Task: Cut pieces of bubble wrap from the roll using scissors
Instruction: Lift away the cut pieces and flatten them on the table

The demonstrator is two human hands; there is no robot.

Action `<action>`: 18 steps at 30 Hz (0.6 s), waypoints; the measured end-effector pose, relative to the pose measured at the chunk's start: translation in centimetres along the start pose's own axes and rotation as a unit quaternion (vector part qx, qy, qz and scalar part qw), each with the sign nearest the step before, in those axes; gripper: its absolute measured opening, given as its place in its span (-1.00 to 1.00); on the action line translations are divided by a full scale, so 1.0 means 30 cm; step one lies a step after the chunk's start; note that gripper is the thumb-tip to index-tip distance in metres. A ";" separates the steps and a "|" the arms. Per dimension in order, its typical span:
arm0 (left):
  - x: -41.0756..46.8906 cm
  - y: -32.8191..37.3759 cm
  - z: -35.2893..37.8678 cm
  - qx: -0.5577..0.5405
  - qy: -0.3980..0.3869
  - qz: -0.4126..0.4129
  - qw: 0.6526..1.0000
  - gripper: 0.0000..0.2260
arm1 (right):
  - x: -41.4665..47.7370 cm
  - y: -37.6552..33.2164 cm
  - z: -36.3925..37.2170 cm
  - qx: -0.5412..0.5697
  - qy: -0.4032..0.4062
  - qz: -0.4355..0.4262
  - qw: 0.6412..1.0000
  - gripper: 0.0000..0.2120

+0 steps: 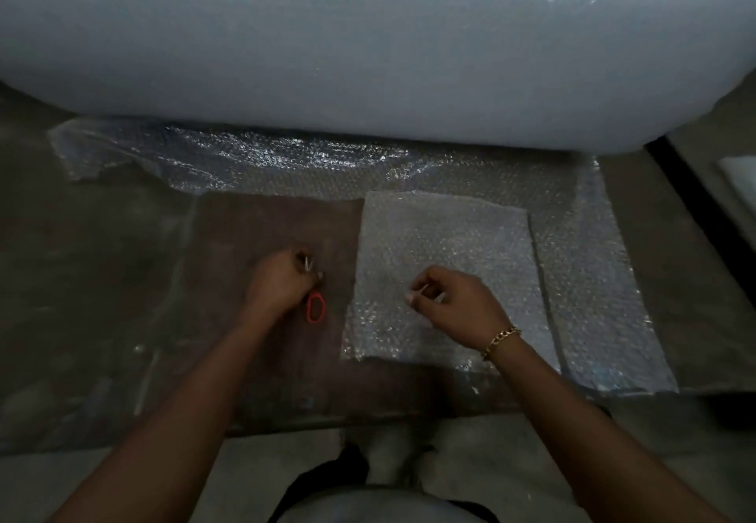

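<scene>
Bubble wrap: one roll (368, 52), one cut piece (450, 236), one pair of scissors (316, 307), two hands well apart.
The roll lies across the far side, its axis left to right, with a sheet (581, 277) unrolled on the floor. The left hand (282, 281) grips the scissors on a brown board (266, 228); one red loop shows toward the person, and the blades are hidden. The right hand (450, 301) curls over the piece; whether it pinches it, I cannot tell.
</scene>
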State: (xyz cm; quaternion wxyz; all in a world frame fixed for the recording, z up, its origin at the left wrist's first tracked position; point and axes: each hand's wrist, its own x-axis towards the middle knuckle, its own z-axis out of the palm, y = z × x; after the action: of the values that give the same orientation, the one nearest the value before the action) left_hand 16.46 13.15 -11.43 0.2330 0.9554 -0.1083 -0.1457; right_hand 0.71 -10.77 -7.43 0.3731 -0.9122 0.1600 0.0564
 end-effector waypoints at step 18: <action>-0.337 0.133 0.140 -0.003 -0.077 0.217 0.973 -0.86 | -0.257 0.298 -0.174 0.036 0.024 -0.001 0.999 -0.83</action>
State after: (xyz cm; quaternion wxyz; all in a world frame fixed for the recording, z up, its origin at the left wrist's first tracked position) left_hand 5.07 10.72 -10.79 0.2525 0.8945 -0.3299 -0.1654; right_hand -9.62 -18.49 -7.91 0.4019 -0.8993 0.1703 0.0283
